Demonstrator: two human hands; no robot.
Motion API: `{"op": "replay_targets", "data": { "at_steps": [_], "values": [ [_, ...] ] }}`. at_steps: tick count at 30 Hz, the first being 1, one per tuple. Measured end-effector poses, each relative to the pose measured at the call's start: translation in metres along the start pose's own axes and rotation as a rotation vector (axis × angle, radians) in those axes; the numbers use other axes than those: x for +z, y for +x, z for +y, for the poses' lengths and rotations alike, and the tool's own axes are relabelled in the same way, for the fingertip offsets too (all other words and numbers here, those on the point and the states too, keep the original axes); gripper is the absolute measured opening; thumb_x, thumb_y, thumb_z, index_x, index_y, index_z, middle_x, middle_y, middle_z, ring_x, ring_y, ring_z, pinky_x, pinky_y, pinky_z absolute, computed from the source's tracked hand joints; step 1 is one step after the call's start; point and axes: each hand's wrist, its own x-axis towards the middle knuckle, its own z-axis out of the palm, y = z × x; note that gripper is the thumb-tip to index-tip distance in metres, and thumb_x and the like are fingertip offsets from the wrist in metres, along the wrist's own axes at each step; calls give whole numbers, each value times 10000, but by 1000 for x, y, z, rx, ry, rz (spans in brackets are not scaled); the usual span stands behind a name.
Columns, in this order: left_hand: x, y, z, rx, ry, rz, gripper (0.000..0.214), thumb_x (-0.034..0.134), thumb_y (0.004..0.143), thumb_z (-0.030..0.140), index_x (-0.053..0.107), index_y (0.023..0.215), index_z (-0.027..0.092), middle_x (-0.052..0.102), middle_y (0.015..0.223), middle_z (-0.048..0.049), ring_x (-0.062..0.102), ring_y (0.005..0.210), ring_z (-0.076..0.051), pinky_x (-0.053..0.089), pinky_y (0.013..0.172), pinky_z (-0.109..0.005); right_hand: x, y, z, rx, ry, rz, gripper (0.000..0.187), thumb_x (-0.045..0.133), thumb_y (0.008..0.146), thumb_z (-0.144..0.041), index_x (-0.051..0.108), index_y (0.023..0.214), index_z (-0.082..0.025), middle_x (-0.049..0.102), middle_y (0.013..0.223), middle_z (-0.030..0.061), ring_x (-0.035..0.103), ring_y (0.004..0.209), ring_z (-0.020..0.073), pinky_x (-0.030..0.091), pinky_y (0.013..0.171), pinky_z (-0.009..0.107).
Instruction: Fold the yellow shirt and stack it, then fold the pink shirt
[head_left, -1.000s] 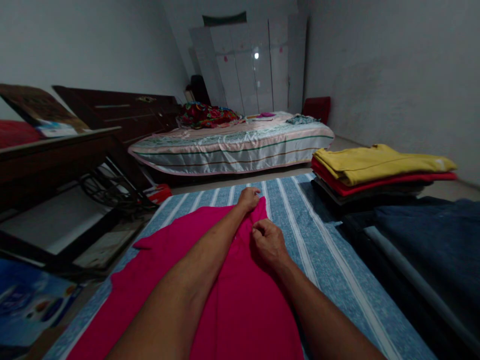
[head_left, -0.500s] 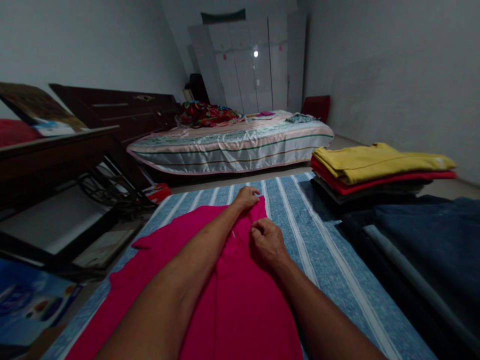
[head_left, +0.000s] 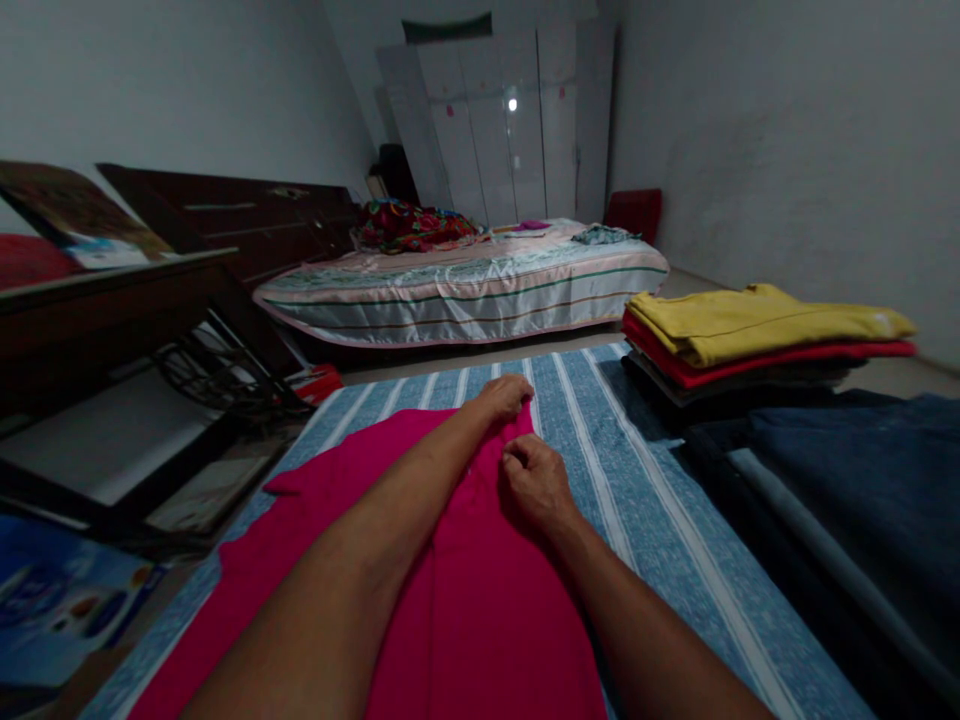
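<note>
A bright pink garment lies spread on a blue-and-white striped sheet in front of me. My left hand reaches across to the garment's far corner, fingers closed on the cloth there. Just nearer, my right hand pinches the same pink cloth at its right edge. Both forearms lie over the garment and hide its middle.
A stack of folded clothes, yellow on top of red, sits at the right. Dark blue fabric lies nearer on the right. A mattress with striped bedding lies beyond, a dark wooden table stands at left, white wardrobes at the back.
My left hand has shifted slightly right along the garment's far corner. My right hand keeps its pinch in nearly the same place.
</note>
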Motion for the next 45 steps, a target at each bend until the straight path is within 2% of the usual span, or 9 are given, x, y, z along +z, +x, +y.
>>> {"op": "replay_targets", "data": {
  "at_steps": [4,9,19,24,30,37,45],
  "values": [
    [-7,7,1,33,53,-49,200,633,507,19,664,588,199,662,721,-16,604,845,-190,435,737,-216,-1,0,-2,7,-6,0,152,483,762,-151,605,686,-200,578,719,-3,549,699,146,395,686,249],
    [-14,13,2,45,45,-57,157,589,526,33,638,569,176,528,524,31,523,594,-142,400,588,-218,-1,-1,-2,20,-15,2,162,486,753,-137,625,696,-198,589,724,1,554,697,146,396,679,250],
    [-13,12,-6,-17,-45,-60,132,581,598,100,684,679,122,526,489,38,467,480,-101,350,487,-203,0,0,-3,20,-15,-1,155,494,763,-136,625,705,-193,582,723,-5,549,701,138,396,682,240],
    [-6,12,-8,-61,-21,0,134,569,671,132,692,719,115,494,479,34,452,489,-109,353,501,-216,1,-1,-2,19,-9,11,152,495,762,-137,622,701,-193,583,722,-2,550,698,141,397,684,245],
    [-1,11,-9,-62,31,52,150,554,702,131,703,724,124,553,539,8,515,582,-139,394,580,-239,0,-1,-3,16,-2,9,148,496,756,-137,620,696,-190,579,714,-2,548,688,141,391,677,246],
    [3,2,-12,-4,54,128,112,602,707,176,713,728,170,651,659,-13,587,711,-164,429,686,-244,0,-1,-1,2,-4,6,151,486,757,-141,617,699,-189,569,712,-2,541,689,143,392,680,249],
    [8,-16,-18,104,-58,167,89,599,688,146,675,733,141,641,654,16,575,647,-128,432,624,-213,1,-1,0,12,9,5,142,485,766,-176,606,694,-189,581,723,5,539,688,148,396,680,254]
  ]
}}
